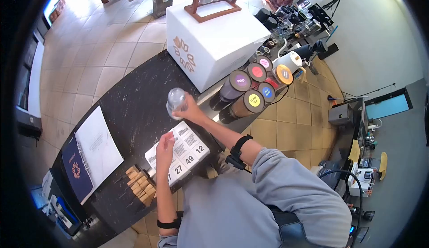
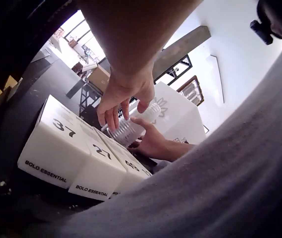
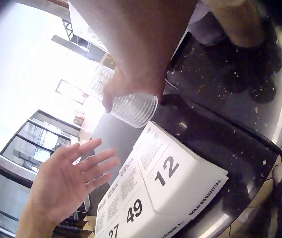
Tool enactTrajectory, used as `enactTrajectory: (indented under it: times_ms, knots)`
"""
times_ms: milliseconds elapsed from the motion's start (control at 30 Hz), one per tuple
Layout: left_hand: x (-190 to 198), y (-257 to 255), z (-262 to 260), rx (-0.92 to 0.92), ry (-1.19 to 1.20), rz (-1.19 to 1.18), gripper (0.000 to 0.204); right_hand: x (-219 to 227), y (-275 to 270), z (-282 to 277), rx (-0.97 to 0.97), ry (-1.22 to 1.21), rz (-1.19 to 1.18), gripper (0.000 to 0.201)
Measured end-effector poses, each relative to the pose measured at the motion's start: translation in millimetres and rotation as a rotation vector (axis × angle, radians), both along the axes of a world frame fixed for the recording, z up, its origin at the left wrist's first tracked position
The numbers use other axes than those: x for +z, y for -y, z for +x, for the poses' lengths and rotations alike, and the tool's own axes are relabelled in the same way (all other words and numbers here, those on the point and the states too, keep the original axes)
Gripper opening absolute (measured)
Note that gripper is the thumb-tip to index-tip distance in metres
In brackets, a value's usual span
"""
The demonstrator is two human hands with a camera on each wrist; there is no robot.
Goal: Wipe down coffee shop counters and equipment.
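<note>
My right hand (image 1: 191, 110) grips a clear ribbed glass vessel (image 1: 177, 98) by its side, above the dark table. In the right wrist view the vessel (image 3: 136, 109) shows a wide ridged end close to the white boxes, with the hand (image 3: 133, 84) wrapped about it. My left hand (image 1: 166, 145) hovers over the row of white numbered boxes (image 1: 190, 147), holding nothing. In the right wrist view its palm (image 3: 64, 181) shows and its fingers are spread loosely. The left wrist view has these left fingers in front of the ribbed vessel (image 2: 126, 133).
An open binder (image 1: 98, 143) lies on the left of the table beside a cluster of small wooden blocks (image 1: 140, 185). A large white box (image 1: 214, 42) with a wooden stand (image 1: 214, 15) on top is at the back. Several lidded canisters (image 1: 241, 80) line the right edge.
</note>
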State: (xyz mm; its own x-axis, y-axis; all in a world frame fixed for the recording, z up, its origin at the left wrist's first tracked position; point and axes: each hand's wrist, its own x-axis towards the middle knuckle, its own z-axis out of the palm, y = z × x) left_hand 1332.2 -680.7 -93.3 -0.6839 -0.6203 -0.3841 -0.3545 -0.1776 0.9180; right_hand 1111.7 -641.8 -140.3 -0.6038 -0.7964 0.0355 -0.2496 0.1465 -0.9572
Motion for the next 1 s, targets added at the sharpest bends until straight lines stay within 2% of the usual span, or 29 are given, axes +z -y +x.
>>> enactTrajectory:
  times_ms: [67, 367, 433, 467, 500, 533, 567, 633, 667, 700, 733, 800, 1000]
  knots:
    - [-9.6, -2.2, 0.7, -0.007, -0.07, -0.023, 0.032, -0.8, -2.1, -0.3, 0.025, -0.099, 0.048, 0.094]
    - [7.2, -5.3, 0.3, -0.015, -0.083, 0.013, 0.034, 1.6, -4.4, 5.1, 0.021, -0.105, 0.097, 0.097]
    - [1.3, -5.6, -1.9, 0.002, -0.119, 0.031, 0.033, -2.3, -6.4, -0.3, 0.018, -0.127, 0.112, 0.097]
    - [-3.9, -7.0, 0.7, 0.02, -0.144, 0.051, 0.031, -11.8, -8.3, -6.3, -0.003, -0.184, 0.088, 0.096]
    - [-5.7, -8.1, 1.0, 0.014, -0.172, 0.046, 0.031, 1.1, -7.3, -1.0, -0.017, -0.23, 0.062, 0.095]
    - [-8.9, -9.2, 0.0, 0.011, -0.19, 0.039, 0.031, 14.1, -14.5, 2.7, -0.081, -0.127, 0.042, 0.093]
    - [-9.0, -10.6, -1.1, 0.0, -0.175, -0.005, 0.031, 6.9, -18.7, -1.3, -0.076, 0.016, -0.015, 0.091]
    - [-1.8, -14.2, -3.7, -0.013, -0.166, -0.019, 0.031, 4.7, -32.0, -10.1, -0.06, -0.11, 0.003, 0.096]
    - [4.6, -16.7, -5.6, -0.012, -0.182, -0.016, 0.031, 15.2, -42.9, -10.1, -0.046, -0.154, 0.016, 0.094]
    - [6.5, -18.1, -8.5, -0.022, -0.176, 0.015, 0.033, 20.8, -51.8, -8.2, -0.066, -0.304, 0.0, 0.09]
    - [7.6, -19.8, -11.4, -0.036, -0.174, 0.047, 0.035, 43.1, -63.1, -3.0, -0.042, -0.294, 0.042, 0.088]
    - [8.7, -24.1, -20.2, -0.055, -0.18, 0.066, 0.036, 46.7, -81.4, -4.4, -0.03, -0.55, 0.062, 0.086]
    - [13.6, -43.3, -46.5, -0.169, -0.264, 0.103, 0.05, 45.8, -125.9, -3.3, -0.12, -0.552, 0.062, 0.08]
